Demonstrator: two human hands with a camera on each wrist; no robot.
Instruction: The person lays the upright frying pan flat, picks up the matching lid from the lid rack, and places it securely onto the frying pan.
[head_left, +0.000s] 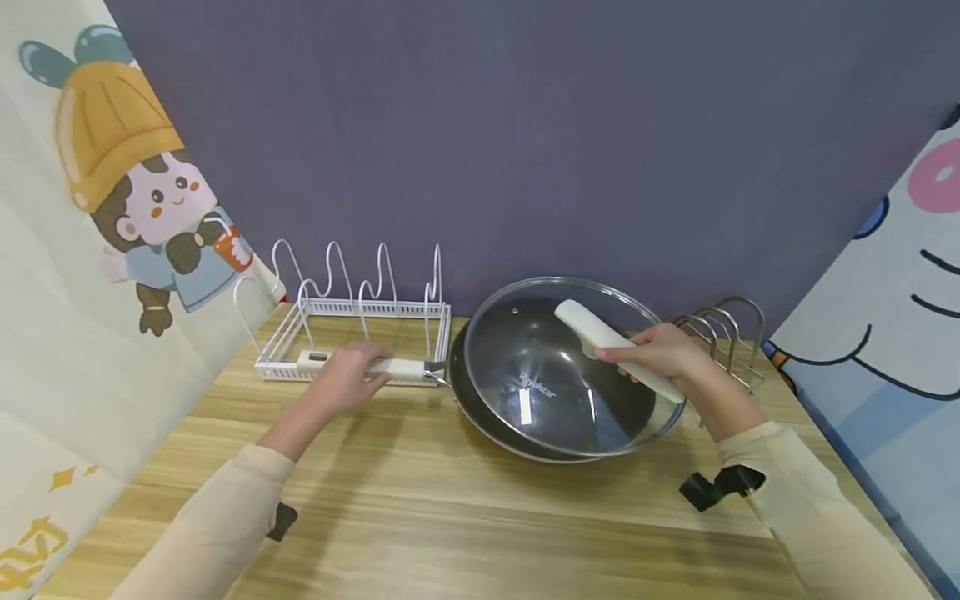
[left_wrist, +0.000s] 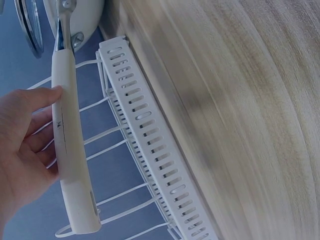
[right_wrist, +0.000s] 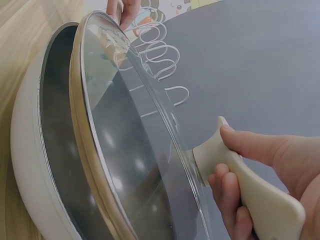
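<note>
A dark-lined pan with a pale outside stands on the wooden table, its long cream handle pointing left. My left hand grips that handle, thumb and fingers on either side of it. Over the pan is a round glass lid with a metal rim and a long cream knob. My right hand holds the knob, thumb on one side and fingers curled under the other. In the right wrist view the lid is tilted, with a gap between its rim and the pan's edge. Part of the pan shows through the glass.
Behind the left hand stands a white wire rack with several upright loops and a slotted base. A smaller metal rack stands right of the lid. A dark grey wall rises behind the table.
</note>
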